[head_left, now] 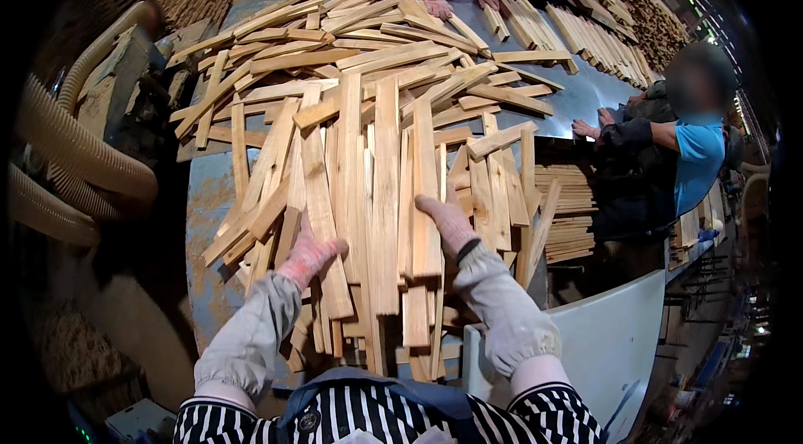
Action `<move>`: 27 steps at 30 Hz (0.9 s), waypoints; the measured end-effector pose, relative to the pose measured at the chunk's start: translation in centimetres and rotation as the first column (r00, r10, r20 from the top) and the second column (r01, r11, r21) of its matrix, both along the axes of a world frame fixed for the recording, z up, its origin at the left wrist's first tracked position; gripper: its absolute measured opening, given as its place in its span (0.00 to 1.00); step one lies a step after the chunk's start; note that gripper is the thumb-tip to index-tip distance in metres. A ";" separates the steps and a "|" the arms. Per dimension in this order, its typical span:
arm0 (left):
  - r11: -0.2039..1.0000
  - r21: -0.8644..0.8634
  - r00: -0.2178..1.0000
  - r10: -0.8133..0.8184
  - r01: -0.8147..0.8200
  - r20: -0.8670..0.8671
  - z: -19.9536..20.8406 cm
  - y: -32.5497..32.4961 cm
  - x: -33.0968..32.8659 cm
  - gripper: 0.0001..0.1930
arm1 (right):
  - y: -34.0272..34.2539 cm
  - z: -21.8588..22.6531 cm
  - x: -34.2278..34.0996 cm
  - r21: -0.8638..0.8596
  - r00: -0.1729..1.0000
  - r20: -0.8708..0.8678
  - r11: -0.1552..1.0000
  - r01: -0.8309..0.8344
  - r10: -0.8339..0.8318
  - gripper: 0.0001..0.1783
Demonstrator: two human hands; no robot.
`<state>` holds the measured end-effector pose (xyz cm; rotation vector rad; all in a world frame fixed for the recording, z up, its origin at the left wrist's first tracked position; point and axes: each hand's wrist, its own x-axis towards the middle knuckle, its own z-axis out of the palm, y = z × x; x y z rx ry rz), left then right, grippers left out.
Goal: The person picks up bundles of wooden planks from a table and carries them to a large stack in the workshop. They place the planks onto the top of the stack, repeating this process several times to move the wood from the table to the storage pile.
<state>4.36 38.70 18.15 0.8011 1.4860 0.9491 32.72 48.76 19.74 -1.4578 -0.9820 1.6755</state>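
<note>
Both of my hands wear pale gloves with pinkish patches. My left hand (308, 257) is closed at the left edge of a long wooden slat (324, 218), its thumb lying across the top. My right hand (449, 222) grips another wooden slat (426, 185) from the right, thumb on its upper face and the other fingers mostly hidden. Between them, several slats point lengthwise toward me, among them a broad slat (386, 201) that neither hand touches. Their near ends overhang the table's front edge close to my body.
A big heap of loose slats (368, 51) covers the blue-grey table (209, 210). Ribbed hoses (84, 151) stand at the left. A pale panel (585, 335) is at my right, with stacked strips (565, 201) beyond. Co-workers' gloved hands (437, 6) and bare hands (592, 125) rest at the far and right edges.
</note>
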 end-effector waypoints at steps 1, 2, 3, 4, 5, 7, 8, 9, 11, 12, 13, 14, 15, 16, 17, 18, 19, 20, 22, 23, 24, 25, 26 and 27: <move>0.999 0.036 0.999 -0.024 0.025 -0.024 0.8 -2.0 -0.1 0.56 | -2.0 -0.3 0.0 0.023 0.998 0.056 1.000 -0.014 0.013 0.45; 0.999 -0.023 0.999 -0.039 0.040 0.034 1.3 -3.4 -0.1 0.58 | -3.6 -0.5 -0.1 -0.009 0.999 0.019 0.999 0.033 -0.033 0.46; 0.995 -0.082 0.994 -0.052 0.060 0.094 1.7 -4.6 -0.3 0.60 | -4.9 -0.6 -0.3 -0.045 0.997 -0.015 0.996 0.080 -0.081 0.46; 0.995 -0.018 0.995 -0.097 0.097 0.000 1.3 -5.7 -0.5 0.62 | -6.0 -1.4 -0.3 -0.052 0.993 -0.062 0.994 0.098 -0.101 0.46; 0.968 -0.088 0.928 -0.251 0.235 -0.275 0.4 -6.2 -1.3 0.65 | -6.3 -2.2 -0.1 -0.048 0.987 -0.101 0.992 0.118 -0.122 0.46; 0.889 -0.208 0.782 -0.459 0.409 -0.422 2.9 -5.8 -3.2 0.62 | -6.6 -2.4 0.3 -0.056 0.982 -0.128 0.990 0.133 -0.139 0.45; 0.781 -0.406 0.619 -0.624 0.474 -0.477 4.5 -4.4 -4.2 0.55 | -6.6 -1.3 -0.2 -0.066 0.984 -0.120 0.990 0.121 -0.129 0.45; 0.644 -0.587 0.421 -0.765 0.490 -0.487 5.7 -2.0 -5.1 0.50 | -6.3 -0.5 -0.3 -0.065 0.985 -0.113 0.990 0.121 -0.128 0.44; 0.783 -0.483 0.463 -0.622 0.392 -0.632 7.6 1.6 -5.7 0.33 | -6.3 -1.0 0.2 0.000 0.995 -0.056 0.996 0.088 -0.088 0.46; 0.922 -0.181 0.614 -0.365 0.342 -0.700 4.3 3.3 -7.9 0.30 | -6.1 -1.5 -0.1 0.022 0.997 -0.031 0.997 0.077 -0.076 0.49; 0.961 0.132 0.746 -0.098 0.243 -0.659 0.7 5.3 -9.8 0.27 | -5.9 -2.4 -0.2 0.037 0.998 0.001 0.997 0.064 -0.064 0.51; 0.940 0.103 0.558 -0.104 0.326 -0.823 3.2 8.3 -8.4 0.26 | -6.2 -2.9 0.1 0.014 0.993 0.030 0.993 0.114 -0.114 0.52; 0.921 0.061 0.330 -0.076 0.386 -0.941 6.6 10.8 -7.4 0.25 | -6.4 -3.2 0.1 -0.008 0.987 0.048 0.988 0.153 -0.153 0.54; 0.907 -0.025 0.140 -0.092 0.421 -0.986 4.8 13.8 -7.7 0.31 | -6.2 -3.6 0.4 -0.079 0.983 0.089 0.982 0.170 -0.163 0.46; 0.910 -0.116 0.129 -0.181 0.399 -0.975 4.3 15.8 -7.4 0.32 | -5.9 -4.2 0.7 -0.151 0.977 0.128 0.971 0.187 -0.168 0.40; 0.903 -0.211 0.120 -0.273 0.373 -0.955 3.9 17.2 -6.9 0.32 | -6.2 -2.9 0.6 -0.123 0.932 0.362 0.992 0.030 0.017 0.34; 0.888 -0.305 0.114 -0.362 0.344 -0.925 3.4 18.6 -6.4 0.33 | -6.5 -1.4 0.4 -0.140 0.795 0.577 0.982 -0.127 0.185 0.28; 0.882 -0.347 0.067 -0.386 0.319 -0.920 2.3 20.0 -6.1 0.34 | -7.4 -1.9 1.0 -0.157 0.691 0.665 0.958 -0.240 0.282 0.26; 0.880 -0.347 0.139 -0.408 0.324 -0.903 1.4 21.6 -6.2 0.34 | -9.9 0.4 0.8 -0.237 0.687 0.662 0.954 -0.185 0.298 0.24; 0.880 -0.355 0.171 -0.421 0.316 -0.891 0.9 21.7 -6.7 0.34 | -11.1 1.6 1.0 -0.260 0.748 0.618 0.961 -0.099 0.244 0.24; 0.866 -0.348 0.127 -0.415 0.358 -0.901 0.3 21.9 -7.2 0.34 | -12.1 -2.4 2.8 -0.166 0.696 0.675 0.970 -0.178 0.244 0.24; 0.859 -0.363 0.089 -0.419 0.362 -0.904 0.6 21.8 -6.8 0.33 | -13.0 -6.7 4.1 -0.074 0.645 0.726 0.960 -0.268 0.237 0.25; 0.855 -0.380 0.053 -0.424 0.354 -0.904 1.5 21.2 -6.4 0.33 | -12.7 -1.6 2.6 -0.130 0.892 0.436 0.973 0.193 -0.119 0.28; 0.851 -0.397 0.019 -0.429 0.342 -0.903 2.5 21.0 -6.5 0.32 | -12.2 -4.4 3.9 0.027 0.825 0.551 0.991 0.132 -0.125 0.29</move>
